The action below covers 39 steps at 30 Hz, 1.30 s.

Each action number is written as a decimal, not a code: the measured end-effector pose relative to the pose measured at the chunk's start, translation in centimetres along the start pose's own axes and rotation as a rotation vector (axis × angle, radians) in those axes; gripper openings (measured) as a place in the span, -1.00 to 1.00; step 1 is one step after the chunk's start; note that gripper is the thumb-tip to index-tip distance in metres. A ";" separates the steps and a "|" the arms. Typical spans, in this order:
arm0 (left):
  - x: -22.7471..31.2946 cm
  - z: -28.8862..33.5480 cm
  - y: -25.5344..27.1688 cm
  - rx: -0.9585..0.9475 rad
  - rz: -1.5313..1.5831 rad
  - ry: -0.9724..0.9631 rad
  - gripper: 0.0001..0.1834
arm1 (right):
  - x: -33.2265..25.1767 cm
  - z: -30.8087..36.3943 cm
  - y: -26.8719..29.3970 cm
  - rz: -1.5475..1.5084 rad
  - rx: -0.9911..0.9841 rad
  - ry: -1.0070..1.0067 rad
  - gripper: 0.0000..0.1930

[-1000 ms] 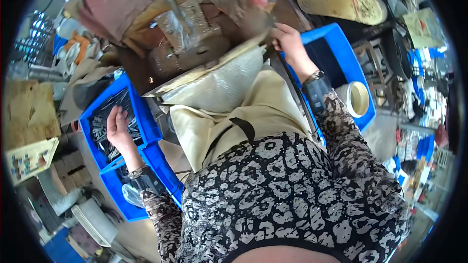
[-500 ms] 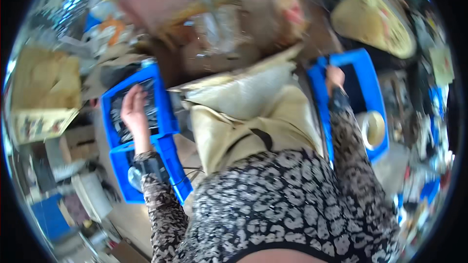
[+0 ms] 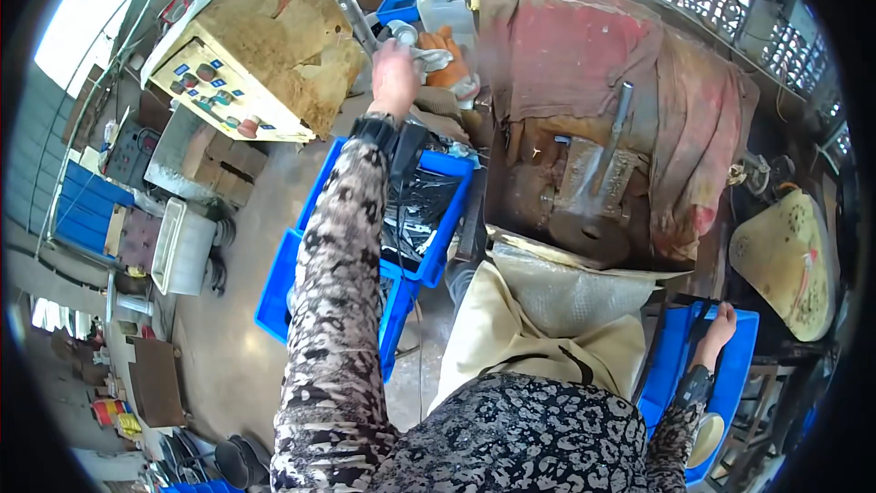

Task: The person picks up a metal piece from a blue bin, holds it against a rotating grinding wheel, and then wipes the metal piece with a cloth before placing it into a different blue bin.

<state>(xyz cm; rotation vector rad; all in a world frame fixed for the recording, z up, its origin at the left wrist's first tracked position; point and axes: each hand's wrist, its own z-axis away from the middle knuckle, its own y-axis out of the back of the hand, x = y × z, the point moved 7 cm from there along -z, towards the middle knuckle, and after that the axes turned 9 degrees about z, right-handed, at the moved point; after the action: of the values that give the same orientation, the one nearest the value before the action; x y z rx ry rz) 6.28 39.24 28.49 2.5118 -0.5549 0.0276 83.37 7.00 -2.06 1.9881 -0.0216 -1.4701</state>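
My left hand (image 3: 394, 80) reaches far forward, over the clutter beyond the left blue bin (image 3: 459, 210). Its back faces up and hides most of the fingers, so its grip cannot be told. Close beside it lie a pale grey cloth-like item (image 3: 431, 59) and an orange glove (image 3: 445, 57). My right hand (image 3: 717, 336) is at the far end of the right blue bin (image 3: 744, 361), fingers curled together; whatever they hold is hidden. Dark thin metal pieces (image 3: 424, 205) fill much of the left bin. A roll of pale tape (image 3: 707, 439) rests in the right bin, partly behind my forearm.
Ahead stands a rusty machine (image 3: 591, 236) under a reddish cloth (image 3: 584, 46). A beige cover (image 3: 511, 324) lies across my lap. At the far left is a control box (image 3: 265, 55) with knobs; a clear plastic jar (image 3: 446, 5) stands behind. A worn stool seat (image 3: 785, 265) is at right.
My left hand has left the left bin and moved forward to the clutter beyond it. My right hand stays at the right bin. The view has swung left.
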 end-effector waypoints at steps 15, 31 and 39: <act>5.3 -5.5 5.5 0.071 0.341 0.194 -0.80 | -24.8 10.1 -5.3 -0.112 -0.471 0.401 -0.81; 18.3 12.6 9.5 -0.348 1.665 0.947 -0.87 | -45.4 27.1 -13.5 -0.739 -1.369 0.297 -0.73; 17.4 14.6 13.2 0.009 1.205 0.869 -0.89 | -46.4 28.1 -13.9 -0.943 -1.332 0.312 -0.76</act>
<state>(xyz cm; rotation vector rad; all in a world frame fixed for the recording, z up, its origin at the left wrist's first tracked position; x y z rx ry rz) 15.57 14.80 25.44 1.5388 -1.4902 1.4306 37.17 21.81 25.86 0.9932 1.7177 -1.0347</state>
